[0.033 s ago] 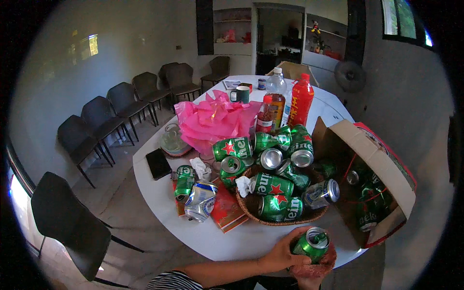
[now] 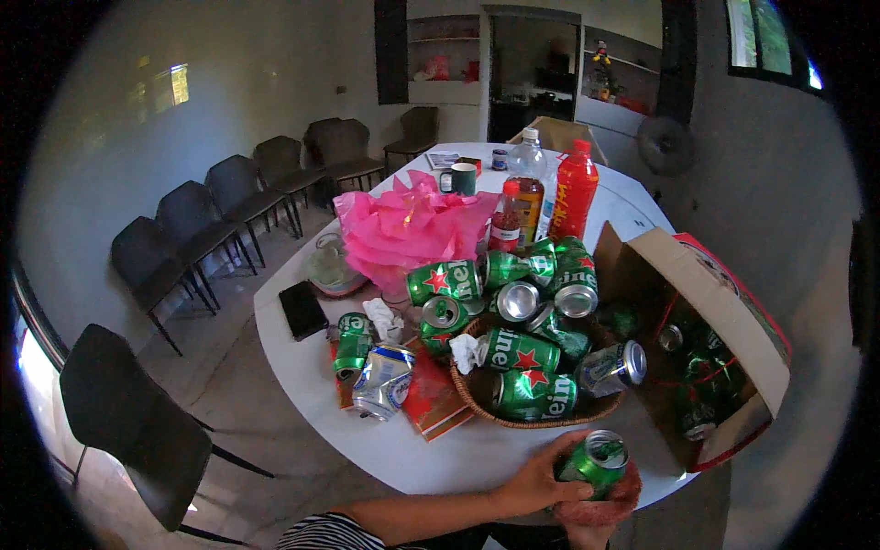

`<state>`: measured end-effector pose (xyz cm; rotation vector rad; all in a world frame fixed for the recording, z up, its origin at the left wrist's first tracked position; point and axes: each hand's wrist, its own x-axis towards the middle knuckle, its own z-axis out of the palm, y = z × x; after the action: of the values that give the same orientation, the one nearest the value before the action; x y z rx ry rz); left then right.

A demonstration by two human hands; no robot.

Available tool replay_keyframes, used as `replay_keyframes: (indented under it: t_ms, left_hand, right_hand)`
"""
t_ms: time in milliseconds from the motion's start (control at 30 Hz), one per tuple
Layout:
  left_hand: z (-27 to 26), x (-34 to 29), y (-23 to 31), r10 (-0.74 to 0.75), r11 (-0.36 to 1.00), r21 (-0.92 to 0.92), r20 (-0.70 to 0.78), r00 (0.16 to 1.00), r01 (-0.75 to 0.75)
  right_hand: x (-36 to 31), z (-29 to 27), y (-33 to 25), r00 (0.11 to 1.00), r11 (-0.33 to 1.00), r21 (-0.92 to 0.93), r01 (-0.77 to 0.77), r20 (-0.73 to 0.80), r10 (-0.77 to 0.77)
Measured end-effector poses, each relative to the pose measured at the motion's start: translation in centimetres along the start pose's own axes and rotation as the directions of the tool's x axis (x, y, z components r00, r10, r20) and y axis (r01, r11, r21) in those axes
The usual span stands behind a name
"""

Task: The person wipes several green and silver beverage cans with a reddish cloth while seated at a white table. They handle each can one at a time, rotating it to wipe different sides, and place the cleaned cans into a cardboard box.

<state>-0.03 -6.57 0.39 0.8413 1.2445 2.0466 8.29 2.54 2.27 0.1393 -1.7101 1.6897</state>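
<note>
Close to the table's near edge, my left hand (image 2: 541,478) is wrapped round a green drink can (image 2: 587,472), held upright with its silver top facing up. My right hand (image 2: 587,533) is below and to the right of the can, closed on a fuzzy pinkish-red cloth (image 2: 621,500) that lies against the can's side. The cloth hides most of the right fingers. Just beyond the hands stands a wicker basket (image 2: 532,423) heaped with several green cans (image 2: 522,348) and a silver-blue can (image 2: 605,368).
An open cardboard box (image 2: 724,312) with green cans inside lies on the right. Left of the basket are a dented silver can (image 2: 383,380), crumpled tissue (image 2: 383,319) and a black phone (image 2: 302,310). Pink plastic (image 2: 417,229) and bottles (image 2: 575,192) stand farther back on the white table (image 2: 316,394).
</note>
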Motion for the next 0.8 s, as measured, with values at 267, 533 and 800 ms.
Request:
replay_keyframes:
  t_ms: [267,533,800]
  left_hand:
    - [0.6,-0.2,-0.1,0.074,0.994,0.09,-0.056,0.996,-0.068]
    - [1.0,0.2,0.0,0.191,0.92,0.356,-0.04,0.981,-0.165]
    - [0.1,0.4,0.5,-0.275,0.961,0.08,0.161,0.948,0.265]
  right_hand:
    - [0.7,-0.4,-1.1,0.986,0.995,0.0,-0.104,0.135,0.103]
    - [-0.1,0.0,0.9,0.981,0.987,0.099,-0.125,-0.138,0.138]
    - [2.1,-2.2,0.9,0.996,0.981,0.174,-0.08,-0.024,0.085]
